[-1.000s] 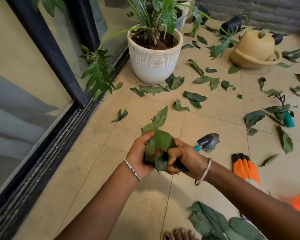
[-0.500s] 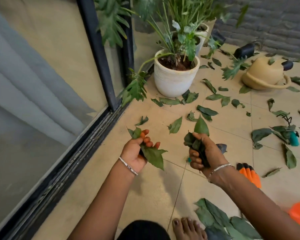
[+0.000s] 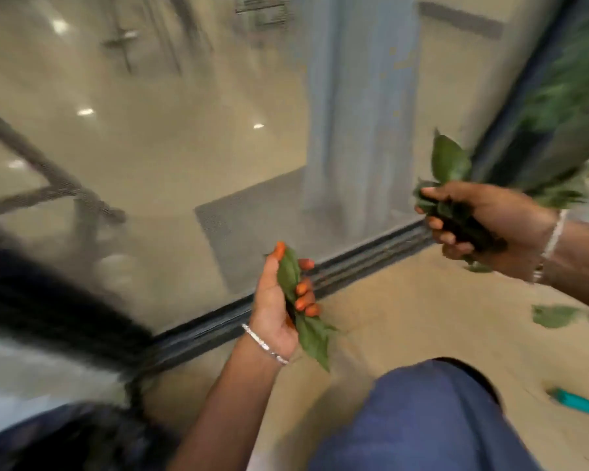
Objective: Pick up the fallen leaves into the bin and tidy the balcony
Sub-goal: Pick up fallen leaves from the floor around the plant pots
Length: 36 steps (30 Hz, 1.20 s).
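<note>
Now the view has swung off the plant pot to the glass door (image 3: pixel 184 164), all blurred. The single bundle is split: the left grip (image 3: pixel 275 302) curls round a few leaves (image 3: pixel 312 338), and the right grip (image 3: pixel 473 226) clutches a thicker bunch (image 3: pixel 449 161), well apart. No bin shows, so the person is probably turning to find it. A loose leaf (image 3: pixel 555 316) waits on the floor (image 3: pixel 405 317).

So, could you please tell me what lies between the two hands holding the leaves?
In the head view, only the dark door track and a bare stretch of tan floor lie between the left hand and the right hand.
</note>
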Tool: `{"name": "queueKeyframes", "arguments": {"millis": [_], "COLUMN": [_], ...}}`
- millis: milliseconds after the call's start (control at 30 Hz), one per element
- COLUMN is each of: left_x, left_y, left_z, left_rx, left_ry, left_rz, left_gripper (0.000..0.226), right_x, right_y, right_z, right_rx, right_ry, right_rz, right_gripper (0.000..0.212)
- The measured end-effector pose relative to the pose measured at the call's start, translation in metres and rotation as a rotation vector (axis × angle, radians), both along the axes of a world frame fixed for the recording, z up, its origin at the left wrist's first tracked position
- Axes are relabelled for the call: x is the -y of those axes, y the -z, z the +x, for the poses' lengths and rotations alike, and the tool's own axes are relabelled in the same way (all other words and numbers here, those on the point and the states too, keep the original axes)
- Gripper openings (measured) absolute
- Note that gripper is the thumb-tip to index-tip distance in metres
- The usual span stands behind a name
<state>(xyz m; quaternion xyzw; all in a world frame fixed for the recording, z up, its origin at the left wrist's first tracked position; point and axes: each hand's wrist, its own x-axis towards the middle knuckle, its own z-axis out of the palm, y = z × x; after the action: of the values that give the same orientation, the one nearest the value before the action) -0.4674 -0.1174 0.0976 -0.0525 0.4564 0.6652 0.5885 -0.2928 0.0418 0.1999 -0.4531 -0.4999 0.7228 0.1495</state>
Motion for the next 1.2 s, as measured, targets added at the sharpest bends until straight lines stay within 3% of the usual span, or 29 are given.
{"name": "queueKeyframes", "arguments": {"millis": [133, 300, 400, 567, 600, 667, 700, 733, 800, 833, 967, 1200], "left_x": [0.103, 0.230, 0.285, 0.320, 0.322, 0.322, 0.321, 0.318, 0.316, 0.316, 0.309, 0.196], "left_y": [-0.007, -0.003, 0.002, 0.005, 0.003, -0.001, -0.002, -0.002, -0.005, -0.004, 0.004, 0.000], "left_z": [-0.053, -0.094, -0.100, -0.094, -0.093, -0.090, -0.090, -0.090, -0.091, -0.095, -0.106, -0.095], "left_rx": [-0.080, -0.114, -0.153, -0.083, -0.092, -0.151, -0.189, -0.228, -0.324, -0.377, -0.517, -0.540], "left_ry": [-0.382, -0.953, -1.092, -1.179, -1.181, -1.216, -1.242, -1.259, -1.307, -1.341, -1.368, -1.146], "left_rz": [-0.144, -0.248, -0.352, -0.253, -0.277, -0.338, -0.349, -0.370, -0.442, -0.483, -0.559, -0.306], "left_gripper": [0.065, 0.068, 0.068, 0.071, 0.069, 0.055, 0.043, 0.032, 0.018, 0.017, 0.017, 0.019], "right_x": [0.080, 0.203, 0.277, 0.353, 0.360, 0.365, 0.365, 0.364, 0.358, 0.350, 0.302, 0.190], "right_y": [0.016, 0.062, 0.094, 0.142, 0.149, 0.164, 0.163, 0.157, 0.143, 0.144, 0.135, 0.112], "right_z": [-0.102, -0.193, -0.225, -0.251, -0.255, -0.259, -0.261, -0.261, -0.261, -0.260, -0.246, -0.185], "right_rx": [-0.031, -0.075, -0.052, 0.050, 0.071, 0.136, 0.141, 0.122, 0.091, 0.093, 0.037, -0.015], "right_ry": [-0.230, -0.434, -0.547, -0.728, -0.788, -0.897, -0.957, -1.009, -0.968, -0.915, -0.678, -0.338], "right_rz": [0.009, -0.092, -0.159, -0.179, -0.192, -0.244, -0.272, -0.304, -0.348, -0.340, -0.300, -0.133], "right_gripper": [0.022, 0.016, 0.019, 0.025, 0.040, 0.092, 0.104, 0.097, 0.054, 0.044, 0.042, 0.031]}}
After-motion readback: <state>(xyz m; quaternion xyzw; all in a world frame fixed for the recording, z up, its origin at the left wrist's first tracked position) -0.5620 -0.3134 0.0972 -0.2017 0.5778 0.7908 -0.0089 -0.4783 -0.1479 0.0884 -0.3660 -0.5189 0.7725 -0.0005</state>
